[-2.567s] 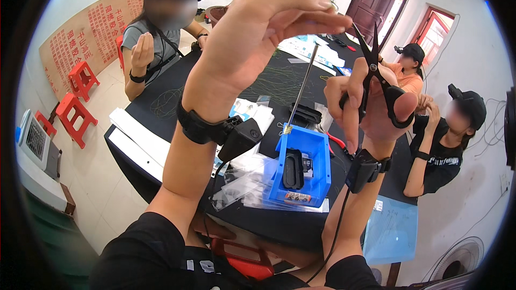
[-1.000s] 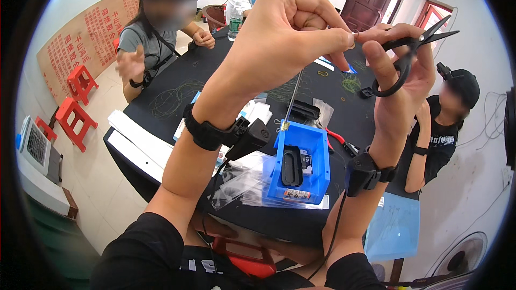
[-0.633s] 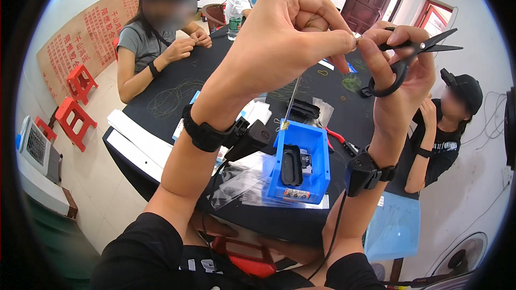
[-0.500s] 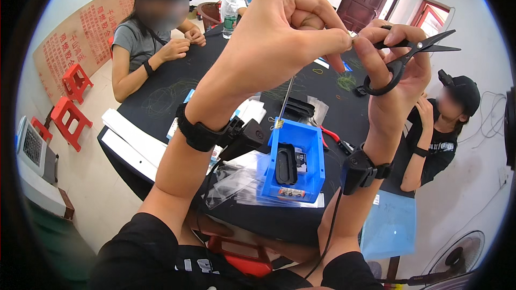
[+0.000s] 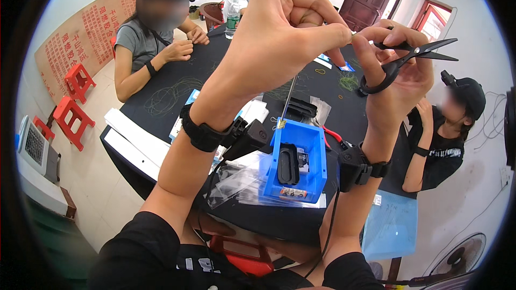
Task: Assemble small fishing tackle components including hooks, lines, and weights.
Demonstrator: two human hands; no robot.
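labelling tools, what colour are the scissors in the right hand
The scissors are black, blades and handles alike; clearest in the head view.

The right hand (image 5: 400, 78) holds black scissors (image 5: 417, 51), blades parted rightward of its grip; the left hand (image 5: 293, 32) pinches just beside it, a blue bin (image 5: 318, 169) below.

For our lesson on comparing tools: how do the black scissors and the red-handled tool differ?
The black scissors are held up in the right grip; the red-handled tool lies on the table. The scissors show both blades, parted; the tool is partly hidden behind the right wrist device. The scissors' handles are black, the tool's red. Both are hand tools.
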